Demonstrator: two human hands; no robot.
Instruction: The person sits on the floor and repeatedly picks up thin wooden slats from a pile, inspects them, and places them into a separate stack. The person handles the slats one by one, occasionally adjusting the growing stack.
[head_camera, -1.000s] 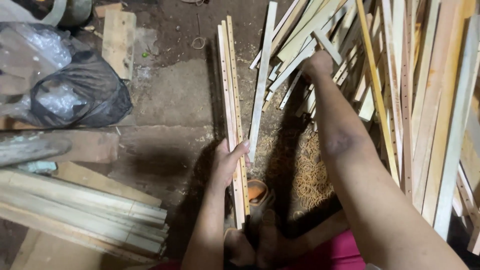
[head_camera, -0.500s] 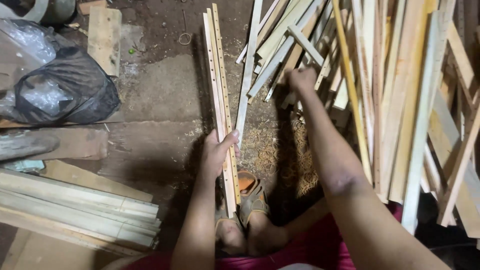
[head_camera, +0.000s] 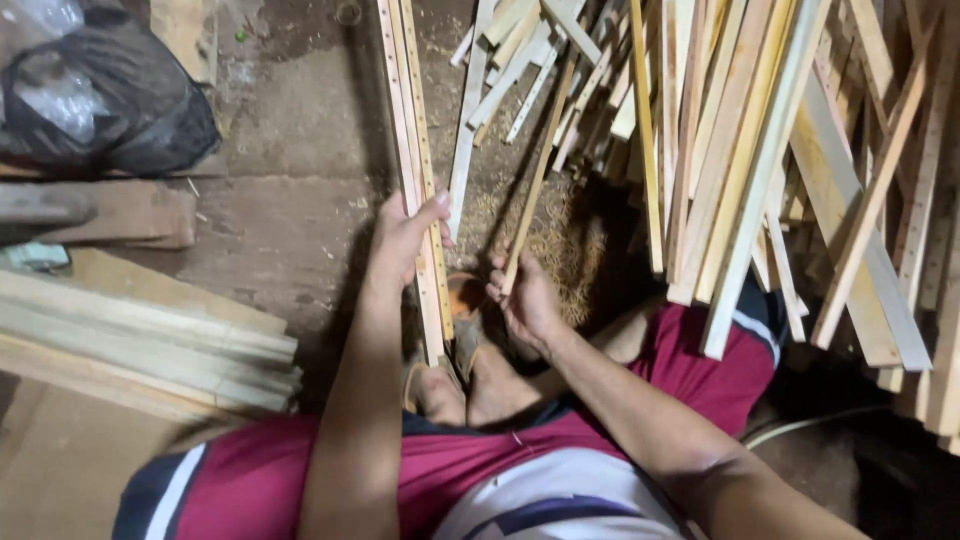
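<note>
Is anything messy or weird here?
Yes. The slat pile on the right is a jumble, sticks crossing at all angles. Sawdust is scattered on the floor beneath it. The left hand holds its slats neatly.

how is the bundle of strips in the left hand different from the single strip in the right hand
The bundle of strips is several pale flat slats held together by the left hand; the single strip in the right hand is one thinner, darker stick. The bundle runs nearly straight up the picture; the single strip leans right, its far end in the pile of slats. Both are long, narrow wood.
</note>
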